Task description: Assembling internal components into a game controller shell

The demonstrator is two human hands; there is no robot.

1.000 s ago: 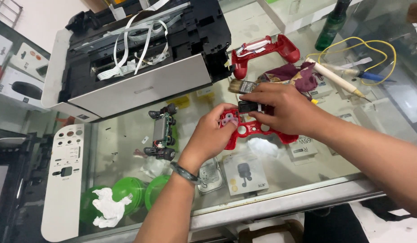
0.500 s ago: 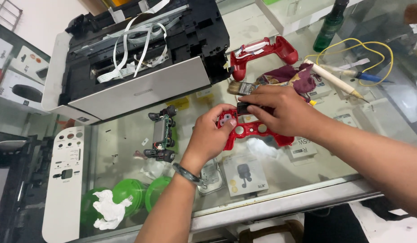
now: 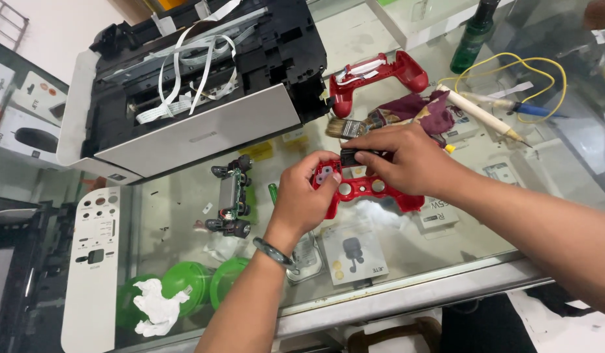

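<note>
Both hands meet over a red controller shell (image 3: 368, 191) that lies face-up on the glass table (image 3: 446, 261), near its front edge. The left hand (image 3: 309, 199) curls over the shell's left grip, its fingers (image 3: 328, 175) bent closed around the edge and the thumb resting beside the pale button openings. The right hand (image 3: 407, 157) comes in from the right, its fingers pinched tight on a small black part (image 3: 350, 157) held just above the shell's upper middle. Behind the hands lie a second red shell half (image 3: 377, 78), a brush (image 3: 345, 127) and a dark red cloth (image 3: 417, 108). An opened printer (image 3: 204, 85) stands at the back left, and a bare controller circuit board (image 3: 229, 196) lies left of the hands.
</note>
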